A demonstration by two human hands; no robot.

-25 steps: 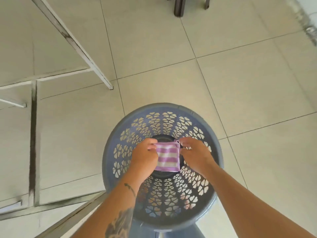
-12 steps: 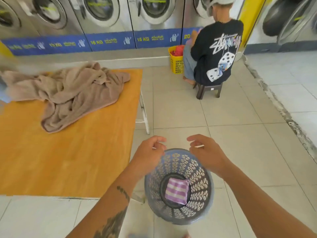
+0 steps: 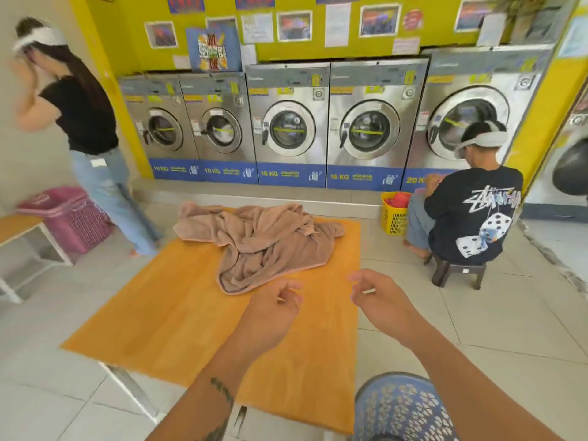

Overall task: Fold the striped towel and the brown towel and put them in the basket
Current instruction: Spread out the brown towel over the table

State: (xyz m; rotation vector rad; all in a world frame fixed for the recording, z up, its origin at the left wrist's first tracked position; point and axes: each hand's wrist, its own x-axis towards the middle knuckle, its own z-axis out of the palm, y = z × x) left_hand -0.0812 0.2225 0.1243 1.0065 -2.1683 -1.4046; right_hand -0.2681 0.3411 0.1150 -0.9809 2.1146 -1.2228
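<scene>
an orange table [image 3: 178,313] carries a crumpled brown towel [image 3: 264,246] on its far half. on the tiled floor [image 3: 477,319] stand a blue basket [image 3: 401,409] by the table's near right corner, a yellow basket [image 3: 393,221] and a stool [image 3: 458,272].

Bare orange tabletop [image 3: 165,313] lying open between the left hand [image 3: 270,310], the right hand [image 3: 378,300] and the crumpled brown towel [image 3: 264,243], blue basket [image 3: 397,409] standing on the floor under the right forearm, seated person [image 3: 471,218] on a stool [image 3: 458,272] beside the table's far right corner.

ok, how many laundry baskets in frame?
3: a pink basket at far left, a yellow basket beside the seated person, and the blue-grey basket at bottom right. Others may sit out of frame.
</scene>
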